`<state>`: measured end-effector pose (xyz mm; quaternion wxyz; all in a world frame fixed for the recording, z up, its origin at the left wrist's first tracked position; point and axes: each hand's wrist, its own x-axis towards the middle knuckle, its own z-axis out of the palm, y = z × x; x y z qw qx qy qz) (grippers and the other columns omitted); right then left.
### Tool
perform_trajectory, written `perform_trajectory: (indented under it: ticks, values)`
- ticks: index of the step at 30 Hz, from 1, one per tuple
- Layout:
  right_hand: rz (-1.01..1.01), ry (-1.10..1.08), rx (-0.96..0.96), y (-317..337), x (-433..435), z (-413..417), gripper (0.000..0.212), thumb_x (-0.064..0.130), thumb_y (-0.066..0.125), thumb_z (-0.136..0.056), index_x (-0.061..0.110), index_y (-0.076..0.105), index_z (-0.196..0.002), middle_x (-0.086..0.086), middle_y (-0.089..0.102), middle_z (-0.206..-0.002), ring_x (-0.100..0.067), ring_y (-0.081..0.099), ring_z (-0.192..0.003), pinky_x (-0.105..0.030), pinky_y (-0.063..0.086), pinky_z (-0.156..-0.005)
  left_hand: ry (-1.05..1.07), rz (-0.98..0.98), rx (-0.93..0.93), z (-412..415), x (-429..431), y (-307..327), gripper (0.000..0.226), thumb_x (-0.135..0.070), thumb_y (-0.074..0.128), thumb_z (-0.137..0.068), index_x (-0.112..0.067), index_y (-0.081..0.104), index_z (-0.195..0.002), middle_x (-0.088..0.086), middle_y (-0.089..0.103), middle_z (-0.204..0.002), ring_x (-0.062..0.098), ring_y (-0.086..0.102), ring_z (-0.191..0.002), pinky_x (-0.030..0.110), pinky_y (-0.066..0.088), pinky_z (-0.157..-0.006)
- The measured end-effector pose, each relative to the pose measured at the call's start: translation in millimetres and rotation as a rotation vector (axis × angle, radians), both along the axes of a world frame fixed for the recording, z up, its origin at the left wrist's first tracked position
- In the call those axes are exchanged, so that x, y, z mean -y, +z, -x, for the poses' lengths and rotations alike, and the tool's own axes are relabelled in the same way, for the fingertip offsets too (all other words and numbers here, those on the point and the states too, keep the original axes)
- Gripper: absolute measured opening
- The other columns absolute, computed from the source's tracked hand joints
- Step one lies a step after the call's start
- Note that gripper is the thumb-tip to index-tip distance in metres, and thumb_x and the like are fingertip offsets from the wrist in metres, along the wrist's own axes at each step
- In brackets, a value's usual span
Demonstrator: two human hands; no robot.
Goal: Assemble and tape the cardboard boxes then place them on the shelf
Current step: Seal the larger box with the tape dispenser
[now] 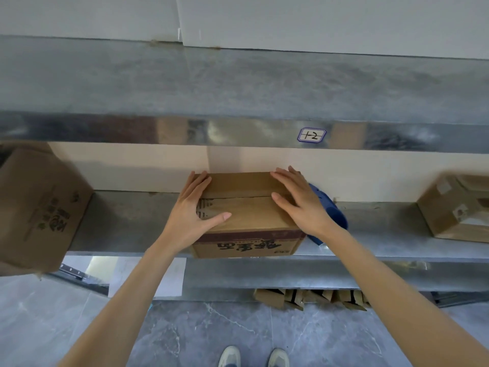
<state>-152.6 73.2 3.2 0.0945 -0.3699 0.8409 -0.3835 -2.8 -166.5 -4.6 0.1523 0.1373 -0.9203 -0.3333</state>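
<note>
- The cardboard box (246, 210) sits on the middle shelf (127, 221), a flat sheet of dull, mottled grey metal, close to its front edge
- The box is brown and rectangular; its top flaps are folded down and meet in a straight seam, and the front face carries large dark printed characters
- The left hand (195, 207) lies flat on the left part of the box top, fingers straight, thumb spread across the cardboard, gripping nothing
- The right hand (299, 205) presses flat on the right part of the top in the same way, fingers spread and straight
- A rounded blue object (330, 210) lies on the shelf just beside the box, partly hidden by the right hand
- Another brown box (39, 207) stands at the left, tilted, and a third box (449, 207) at the right
- A white label (311, 135) marked "1-2" sticks on the shiny edge of the upper shelf (238, 133)
- Flat cardboard pieces (309, 298) lie under the shelves on the grey marbled floor (211, 335)
</note>
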Motion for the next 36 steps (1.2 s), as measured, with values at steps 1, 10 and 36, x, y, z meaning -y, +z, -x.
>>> perform_trajectory:
  ticks: [1,10,36]
  values:
    - [-0.024,0.007,-0.006,-2.1,0.2,1.2,0.050,0.052,0.038,-0.099,0.045,0.029,-0.148,0.017,0.023,-0.159,-0.003,0.003,-0.149,-0.034,0.007,-0.122,0.002,-0.025,-0.009,-0.6,0.8,-1.1,0.103,-0.076,0.063,-0.067,-0.025,0.035,-0.152,-0.021,0.022,-0.160,-0.007,0.003,-0.148,0.028,0.016,-0.115]
    - [-0.358,0.200,-0.355,5.1,-2.3,4.5,0.063,0.070,0.008,-0.094,0.047,0.002,-0.152,0.022,-0.003,-0.162,-0.005,-0.019,-0.148,-0.037,-0.010,-0.122,-0.152,0.357,0.010,-2.2,5.9,-0.4,0.079,-0.077,0.037,-0.087,-0.035,0.029,-0.154,-0.016,0.014,-0.163,0.011,-0.007,-0.153,0.042,-0.002,-0.124]
    - [-0.048,0.026,-0.007,0.7,-0.9,3.7,0.052,0.057,0.027,-0.099,0.047,0.019,-0.150,0.027,0.006,-0.160,0.004,-0.010,-0.147,-0.040,0.001,-0.123,-0.061,-0.062,-0.018,0.7,4.2,0.0,0.076,-0.074,0.050,-0.086,-0.034,0.040,-0.149,-0.026,0.021,-0.159,-0.007,0.002,-0.148,0.038,0.019,-0.120]
